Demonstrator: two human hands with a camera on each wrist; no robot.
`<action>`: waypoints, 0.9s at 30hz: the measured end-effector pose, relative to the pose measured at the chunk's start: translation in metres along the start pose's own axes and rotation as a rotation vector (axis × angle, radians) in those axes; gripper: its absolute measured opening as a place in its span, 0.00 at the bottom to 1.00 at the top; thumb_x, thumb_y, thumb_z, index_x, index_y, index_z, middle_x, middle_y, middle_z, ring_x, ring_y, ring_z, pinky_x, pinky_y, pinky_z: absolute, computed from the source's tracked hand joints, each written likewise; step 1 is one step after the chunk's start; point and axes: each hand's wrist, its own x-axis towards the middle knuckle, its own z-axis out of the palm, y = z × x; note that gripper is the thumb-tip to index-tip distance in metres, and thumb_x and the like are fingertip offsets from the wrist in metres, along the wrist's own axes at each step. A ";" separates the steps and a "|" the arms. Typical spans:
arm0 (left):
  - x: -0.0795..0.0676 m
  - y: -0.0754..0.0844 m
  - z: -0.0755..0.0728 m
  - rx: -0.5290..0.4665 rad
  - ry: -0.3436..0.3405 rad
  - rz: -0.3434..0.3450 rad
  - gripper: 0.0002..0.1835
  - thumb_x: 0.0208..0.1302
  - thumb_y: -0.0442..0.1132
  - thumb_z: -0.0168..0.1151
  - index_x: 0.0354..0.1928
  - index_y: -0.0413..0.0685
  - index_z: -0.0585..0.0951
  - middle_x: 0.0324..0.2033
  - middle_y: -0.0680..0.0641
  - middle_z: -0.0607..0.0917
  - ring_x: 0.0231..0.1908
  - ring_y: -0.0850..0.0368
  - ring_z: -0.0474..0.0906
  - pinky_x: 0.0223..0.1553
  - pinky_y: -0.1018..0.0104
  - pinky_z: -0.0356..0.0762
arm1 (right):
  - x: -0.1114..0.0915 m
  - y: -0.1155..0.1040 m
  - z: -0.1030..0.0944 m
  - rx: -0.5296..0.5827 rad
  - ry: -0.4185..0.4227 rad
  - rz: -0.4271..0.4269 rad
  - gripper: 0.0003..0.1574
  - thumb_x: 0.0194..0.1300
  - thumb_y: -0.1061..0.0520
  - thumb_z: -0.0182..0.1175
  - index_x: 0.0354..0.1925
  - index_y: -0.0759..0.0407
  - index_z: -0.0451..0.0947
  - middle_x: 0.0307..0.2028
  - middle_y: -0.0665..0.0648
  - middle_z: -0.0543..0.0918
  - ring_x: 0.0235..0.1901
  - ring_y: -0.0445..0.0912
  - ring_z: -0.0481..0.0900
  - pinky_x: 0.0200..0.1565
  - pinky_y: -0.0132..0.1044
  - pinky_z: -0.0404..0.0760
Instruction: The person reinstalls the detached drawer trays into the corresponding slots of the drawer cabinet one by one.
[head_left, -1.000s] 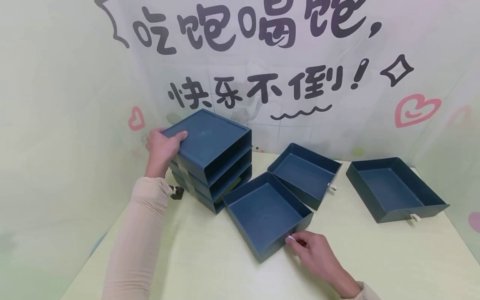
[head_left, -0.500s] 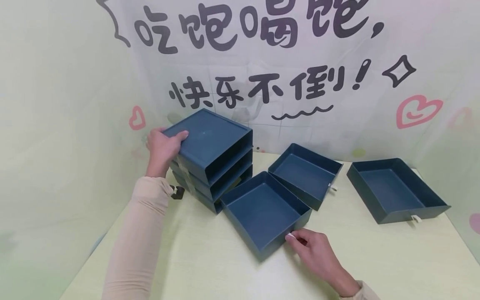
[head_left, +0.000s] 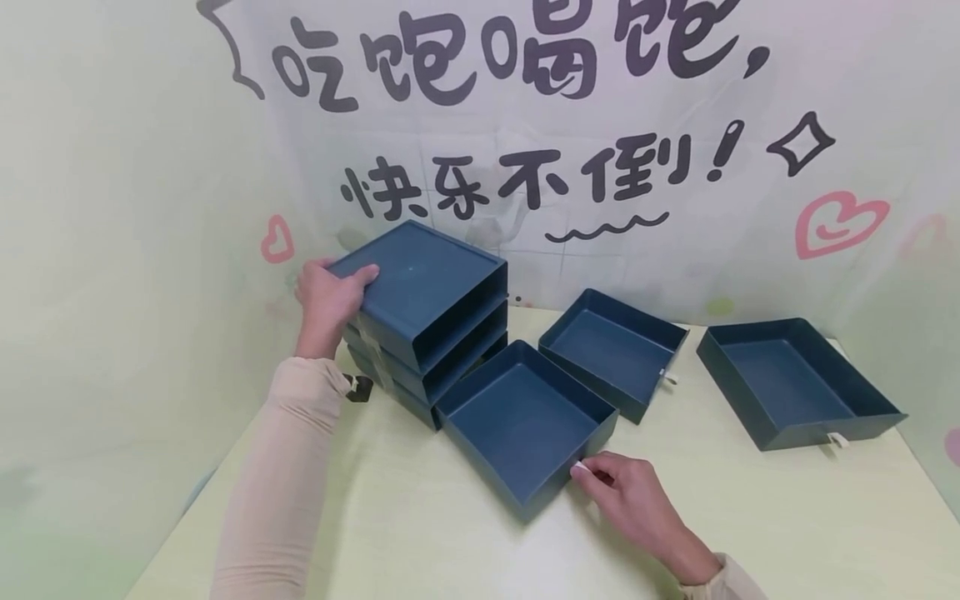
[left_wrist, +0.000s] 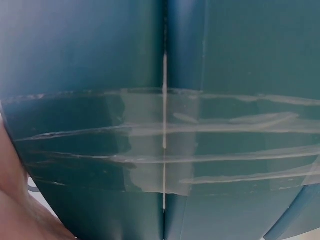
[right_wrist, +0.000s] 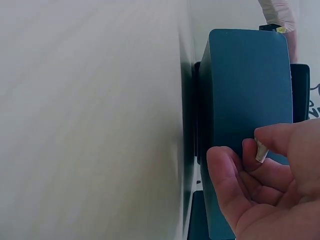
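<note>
A dark blue drawer cabinet, with several open slots facing front right, stands at the back left of the table. My left hand grips its rear left corner, thumb lying on the top. Clear tape bands the cabinet's side in the left wrist view. In front of the lowest slot is an open-topped blue drawer, its far left corner at the cabinet's front edge. My right hand pinches the drawer's small white pull tab between thumb and forefinger. Whether the drawer's rear has entered the slot I cannot tell.
Right behind the held drawer lies a second blue drawer, close to its edge. A third drawer sits at the far right. A printed cloth hangs behind the pale table. A small black object is by the left wrist.
The held drawer has slid a little to the left and back, closer to the cabinet, with my right hand following on its tab. My left hand keeps its grip on the cabinet.
</note>
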 end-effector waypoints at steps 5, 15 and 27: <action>0.000 -0.001 0.002 0.003 0.006 0.006 0.48 0.64 0.59 0.65 0.76 0.40 0.59 0.73 0.35 0.62 0.73 0.38 0.54 0.75 0.48 0.58 | 0.005 0.000 -0.003 0.006 -0.036 -0.003 0.04 0.66 0.55 0.69 0.33 0.51 0.88 0.23 0.40 0.78 0.23 0.30 0.69 0.27 0.27 0.72; -0.001 -0.002 0.000 0.001 0.004 0.005 0.48 0.65 0.60 0.64 0.76 0.40 0.58 0.73 0.35 0.62 0.73 0.39 0.54 0.75 0.48 0.57 | 0.015 0.002 -0.003 -0.029 -0.050 -0.054 0.04 0.67 0.56 0.68 0.34 0.52 0.88 0.24 0.41 0.81 0.23 0.30 0.69 0.27 0.27 0.71; 0.000 -0.004 0.001 -0.021 0.014 0.005 0.48 0.64 0.59 0.65 0.76 0.40 0.59 0.72 0.35 0.63 0.72 0.40 0.55 0.75 0.49 0.59 | 0.025 0.000 0.001 -0.038 -0.096 0.005 0.05 0.67 0.55 0.67 0.33 0.51 0.87 0.22 0.43 0.77 0.21 0.31 0.67 0.26 0.27 0.68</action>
